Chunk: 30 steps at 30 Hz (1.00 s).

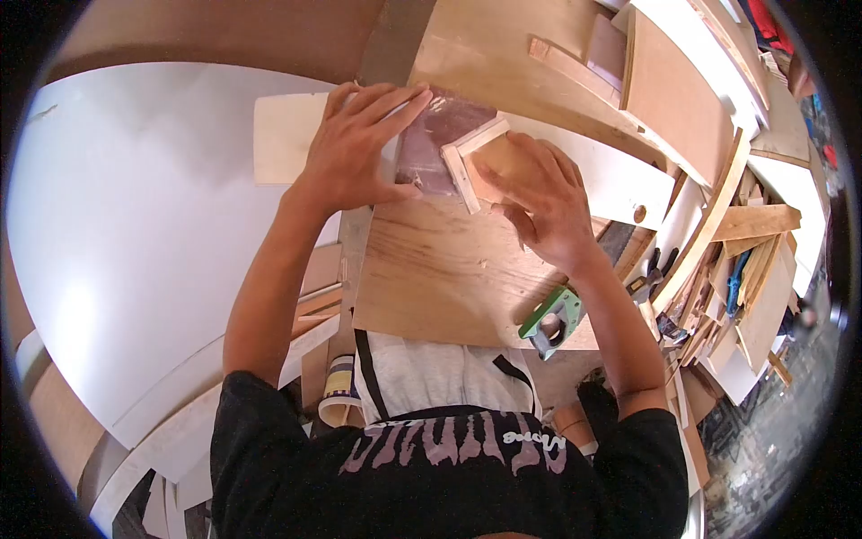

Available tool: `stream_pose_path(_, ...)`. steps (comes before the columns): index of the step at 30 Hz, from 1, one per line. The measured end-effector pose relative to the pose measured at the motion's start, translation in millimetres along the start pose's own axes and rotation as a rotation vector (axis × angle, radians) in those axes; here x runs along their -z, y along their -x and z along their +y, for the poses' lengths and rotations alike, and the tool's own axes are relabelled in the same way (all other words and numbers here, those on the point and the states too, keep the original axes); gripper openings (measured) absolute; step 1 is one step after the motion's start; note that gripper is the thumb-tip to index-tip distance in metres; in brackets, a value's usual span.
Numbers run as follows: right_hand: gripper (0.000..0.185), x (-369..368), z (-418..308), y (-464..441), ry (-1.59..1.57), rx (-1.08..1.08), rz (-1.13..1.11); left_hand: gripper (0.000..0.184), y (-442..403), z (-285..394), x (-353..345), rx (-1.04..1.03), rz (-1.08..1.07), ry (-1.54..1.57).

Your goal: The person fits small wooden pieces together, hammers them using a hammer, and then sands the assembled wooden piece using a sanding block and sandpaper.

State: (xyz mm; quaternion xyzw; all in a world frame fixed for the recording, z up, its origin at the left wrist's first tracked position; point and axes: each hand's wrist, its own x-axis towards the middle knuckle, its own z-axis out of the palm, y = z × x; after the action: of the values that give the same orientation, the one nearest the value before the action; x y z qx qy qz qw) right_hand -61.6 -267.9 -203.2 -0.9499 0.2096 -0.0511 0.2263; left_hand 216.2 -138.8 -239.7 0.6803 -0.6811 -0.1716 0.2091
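Note:
A dark reddish-brown panel (431,148) lies over pale boards on the workbench. My left hand (364,148) rests with spread fingers on its left end, the fingertips at the top edge and the thumb near the lower edge. On the panel's right part sits a small wooden square (465,166), two pale strips joined at a corner with a thin piece of wood between them. My right hand (543,193) is on the right side of this square, its fingers bent over the thin wood.
A green-handled saw (552,319) lies at the plywood sheet's (431,278) front right. A large white panel (153,242) extends left. Pliers (660,269) and wood offcuts (754,225) are at right. A tub (341,395) stands below the bench's front edge.

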Motion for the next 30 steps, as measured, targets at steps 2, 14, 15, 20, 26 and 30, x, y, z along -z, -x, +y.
stream_pose_path(2,0.068,-5,-3,-7,-0.003,-0.002,0.018,0.116,1,1,0,0.0,0.001,-0.008)
stream_pose_path(14,0.07,-1,-1,2,0.048,-0.028,-0.033,0.126,2,-1,-1,0.002,-0.028,-0.047)
stream_pose_path(15,0.07,-8,-5,-11,0.005,-0.003,0.01,0.127,-1,-2,-1,-0.008,-0.009,-0.059)
stream_pose_path(20,0.071,-10,-13,-23,-0.046,0.011,0.039,0.115,-2,2,1,0.028,-0.008,-0.011)
stream_pose_path(26,0.071,2,2,10,-0.016,-0.03,0.005,0.122,1,-2,-2,0.005,-0.007,-0.04)
stream_pose_path(30,0.066,-13,-11,-25,-0.054,0.043,0.061,0.129,-2,-1,-2,0.005,-0.014,-0.051)
